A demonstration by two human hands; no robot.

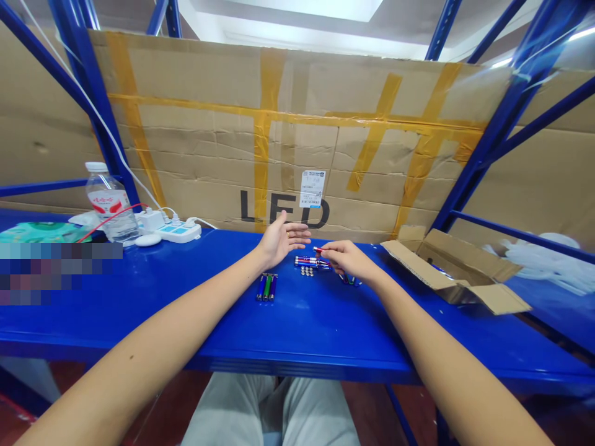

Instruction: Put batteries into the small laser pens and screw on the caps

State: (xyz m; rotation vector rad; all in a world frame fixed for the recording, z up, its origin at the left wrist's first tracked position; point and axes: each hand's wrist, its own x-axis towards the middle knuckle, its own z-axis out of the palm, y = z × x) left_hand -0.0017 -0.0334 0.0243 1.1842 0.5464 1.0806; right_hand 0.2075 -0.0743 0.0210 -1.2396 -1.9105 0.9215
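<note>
My left hand [280,240] hovers over the blue table with its fingers stretched out and nothing in it. Between the thumb and fingers of my right hand [348,257] is a small red metal cylinder [318,249], pointing left. Just below it lie shiny blue and red metal tubes [305,261] with silver bands. In front of these sit several silver button cells [307,271] in a cluster. Beneath my right hand, small dark metallic pieces [348,280] are partly hidden. Closer to me on the left, blue and green metal tubes [266,288] stand side by side in a row.
An open cardboard box [449,266] is on the right, with plastic bags [548,263] beyond. At the left are a water bottle [111,204], a power strip [179,230] and a green packet [46,232]. A large cardboard panel [209,155] closes off the back.
</note>
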